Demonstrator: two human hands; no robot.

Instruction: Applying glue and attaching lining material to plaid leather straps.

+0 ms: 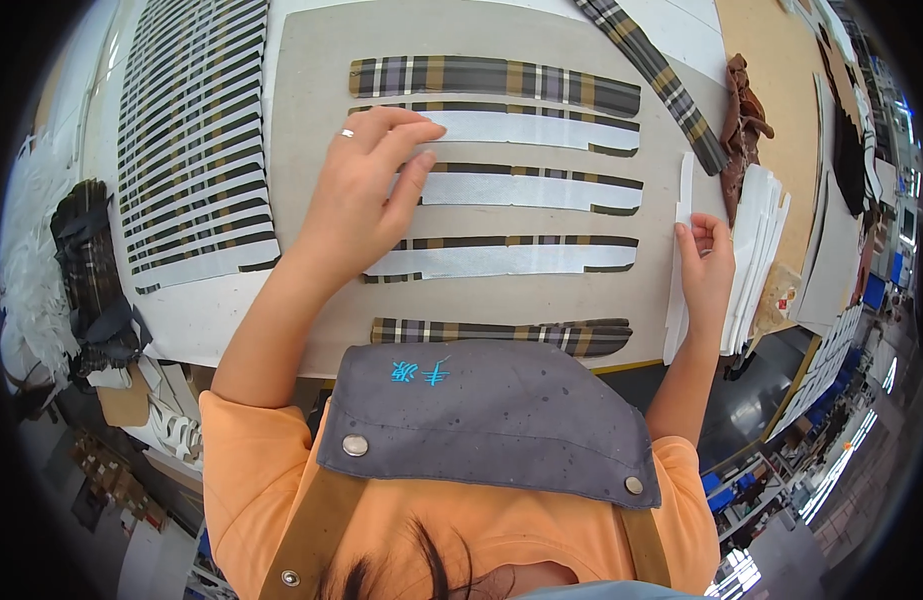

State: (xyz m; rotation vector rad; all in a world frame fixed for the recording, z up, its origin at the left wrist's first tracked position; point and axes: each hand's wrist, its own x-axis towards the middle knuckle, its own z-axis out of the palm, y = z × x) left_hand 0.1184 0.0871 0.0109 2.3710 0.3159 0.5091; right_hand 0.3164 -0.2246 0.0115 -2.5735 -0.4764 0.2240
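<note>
My left hand (pixel 371 185), a ring on one finger, hovers over or rests on the left ends of the plaid fabric strips; its fingers are stretched, thumb apart, with nothing visible between them. Under and beside it lie plaid strips backed with white strips: an upper one (pixel 541 130), a middle one (pixel 521 190) and a lower one (pixel 511 258). A bare plaid strip (pixel 481 80) lies above them, and another (pixel 501 333) sits at the near edge. To the right, my right hand (pixel 708 260) pinches the edge of a long white strip (pixel 676 300) beside a white stack.
Overlapping backed plaid strips (pixel 196 150) fill the left of the table. Plaid strips (pixel 661 80) lie diagonally at the upper right, near crumpled brown material (pixel 743 120). A fanned stack of white strips (pixel 761 240) stands at the right. Dark plaid scraps (pixel 91 270) hang at the far left.
</note>
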